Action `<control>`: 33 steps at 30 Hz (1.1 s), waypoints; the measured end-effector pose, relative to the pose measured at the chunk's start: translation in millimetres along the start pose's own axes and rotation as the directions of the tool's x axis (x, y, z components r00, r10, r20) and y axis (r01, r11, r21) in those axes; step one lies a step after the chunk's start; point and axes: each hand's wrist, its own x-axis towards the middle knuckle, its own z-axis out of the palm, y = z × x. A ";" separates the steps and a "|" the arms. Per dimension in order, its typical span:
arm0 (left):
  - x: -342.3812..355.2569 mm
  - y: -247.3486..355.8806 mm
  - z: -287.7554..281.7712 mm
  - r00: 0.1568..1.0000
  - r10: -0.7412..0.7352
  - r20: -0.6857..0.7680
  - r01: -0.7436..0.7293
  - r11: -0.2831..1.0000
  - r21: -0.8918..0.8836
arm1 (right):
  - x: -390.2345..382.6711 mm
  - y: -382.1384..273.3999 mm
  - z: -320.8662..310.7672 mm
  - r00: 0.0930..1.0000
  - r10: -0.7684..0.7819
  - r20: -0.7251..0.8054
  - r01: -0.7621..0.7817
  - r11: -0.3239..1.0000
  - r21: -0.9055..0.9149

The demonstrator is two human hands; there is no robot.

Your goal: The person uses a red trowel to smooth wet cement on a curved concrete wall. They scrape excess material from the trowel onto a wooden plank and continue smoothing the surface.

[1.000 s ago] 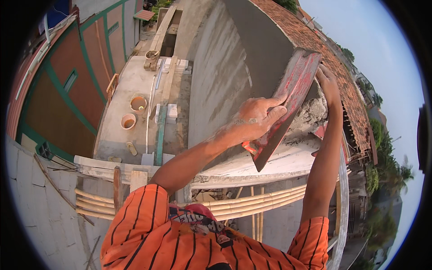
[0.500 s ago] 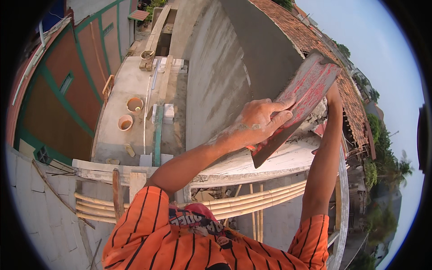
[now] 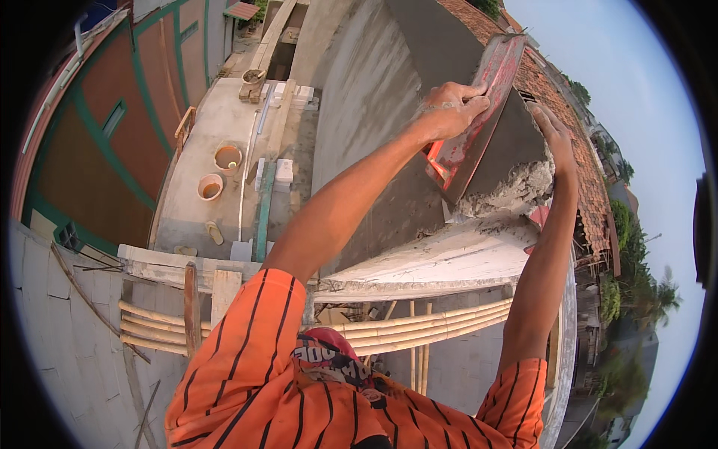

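Note:
My left hand [image 3: 451, 112] is closed around a long plastering float [image 3: 495, 86], its red face streaked with grey mortar. The float slants up along the top of the wall, over dark, damp-looking plaster [image 3: 511, 142]. Its lower end shows a bright orange-red edge. At the right, my right hand [image 3: 553, 135] lies with fingers stretched along the wall's far edge and holds nothing. Below the smooth plaster runs a rough, crumbly mortar edge [image 3: 512, 188]. The contact between float and plaster is partly hidden.
A white ledge [image 3: 441, 258] crosses in front of me, with bamboo poles [image 3: 419, 327] below it. Down left, a slab holds two buckets [image 3: 228, 158], planks [image 3: 283, 120] and sandals [image 3: 215, 233]. A tiled roof [image 3: 591, 187] drops away beyond the wall.
My left hand has pushed the float up and away from me, uncovering dark plaster and the rough edge. My right hand, mostly hidden behind the float before, now shows on the wall edge.

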 end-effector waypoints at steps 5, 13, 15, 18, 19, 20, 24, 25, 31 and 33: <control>-77.2 -12.5 49.7 0.994 0.108 -0.032 -0.107 0.993 0.043 | 3.8 35.5 -12.7 0.999 -0.040 0.011 0.040 0.999 -0.030; 16.6 4.1 -5.7 0.999 0.021 -0.047 -0.021 1.000 0.009 | 6.8 7.7 -3.0 0.999 -0.045 0.000 0.044 0.998 -0.051; 2.0 6.2 4.3 0.999 0.024 -0.037 -0.023 1.000 0.010 | 7.9 15.9 -5.2 1.000 -0.023 0.011 0.023 1.000 -0.009; -82.6 -8.3 51.8 0.975 0.211 -0.066 -0.207 0.976 0.069 | 3.5 23.9 -7.0 0.999 -0.043 0.021 0.043 0.999 0.004; -110.2 -1.2 58.8 0.990 0.142 0.014 -0.143 0.982 0.123 | 10.9 42.7 -27.1 0.986 0.147 0.079 -0.122 0.958 -0.261; -125.7 6.3 57.4 0.993 0.076 0.088 -0.091 0.980 0.180 | 8.8 48.4 -27.7 0.994 0.088 0.069 -0.067 0.962 -0.264; -42.0 -31.4 33.1 0.963 0.232 -0.139 -0.236 0.972 -0.007 | 8.8 11.8 -2.0 0.996 -0.091 0.010 0.091 0.995 -0.038; -20.0 -9.3 10.9 0.999 -0.028 0.028 0.029 0.999 -0.035 | 6.4 10.6 -1.0 0.998 -0.064 0.012 0.065 0.996 -0.054; -81.2 -24.1 57.0 0.959 0.253 -0.131 -0.238 0.964 0.122 | 2.3 25.0 -10.8 1.000 -0.022 -0.009 0.021 0.999 -0.032; -111.1 -58.7 63.0 0.974 0.187 -0.130 -0.174 0.979 0.106 | 0.9 17.6 -3.4 1.000 -0.013 0.017 0.013 1.000 -0.008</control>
